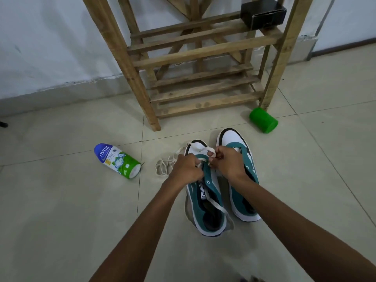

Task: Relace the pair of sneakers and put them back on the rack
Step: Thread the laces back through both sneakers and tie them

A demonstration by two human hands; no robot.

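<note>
Two teal-and-white sneakers stand side by side on the tiled floor, toes toward the wooden rack (pixel 203 51). Over the front eyelets of the left sneaker (pixel 205 202) both hands work a cream lace (pixel 200 148). My left hand (pixel 187 167) pinches the lace at the eyelets. My right hand (pixel 227 161) pinches another part of the same lace just beside it. One lace end trails back across the shoe's opening. A second loose lace (pixel 162 167) lies bunched on the floor left of the shoe. The right sneaker (pixel 244 180) has no lace that I can see.
A powder bottle (pixel 118 160) lies on its side on the floor to the left. A green cup (pixel 263 120) lies tipped by the rack's right front leg. A black box (pixel 263 13) sits on an upper rack shelf. The wall runs behind.
</note>
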